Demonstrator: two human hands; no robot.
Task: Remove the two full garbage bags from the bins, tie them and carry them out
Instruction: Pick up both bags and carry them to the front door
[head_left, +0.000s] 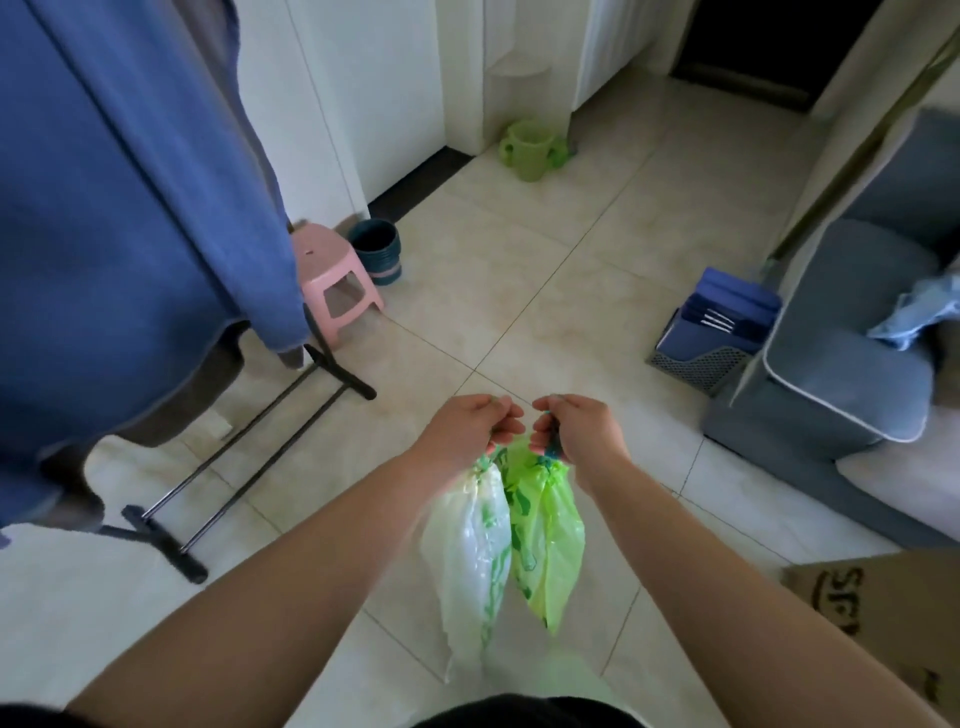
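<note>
Left hand (470, 431) fisted, pinching the gathered neck of the pale translucent bag (470, 566); right hand (576, 428) fisted likewise on the neck of the green bag (548, 540), teal drawstring (551, 449) showing through its fingers; knuckles near each other, not touching; both arms stretched forward from 6 o'clock.

Both bags hanging clear of the tiled floor (519, 291), side by side and touching along their inner edges, just below frame centre; necks cinched, so probably tied already, though knots hidden inside the fists; cannot tell for sure.

Further out: green bin (527, 150) at 12 o'clock by the white wall, dark teal bin (376, 249) at 10 o'clock beside a pink stool (332, 283); neither visibly lined from here; drying rack (249, 441) with a blue sheet (130, 182) filling 9 to 11 o'clock, rack feet jutting onto the floor at 8; grey sofa (852, 364) at 3 o'clock, mesh file basket (711, 338) against its arm; cardboard box (893, 613) at 4 o'clock; dark doorway (769, 41) at 1 o'clock.

Step in hand, by judgement: carry-out. To do it well: grip above the cinch, not on the thin film; keep necks upright to avoid leaks; check knots before moving; could shift both bags to one hand to free the other for the door; steer down the open floor towards 1 o'clock, clear of the rack feet and box corner; no swinging, thin film may snag or tear.
</note>
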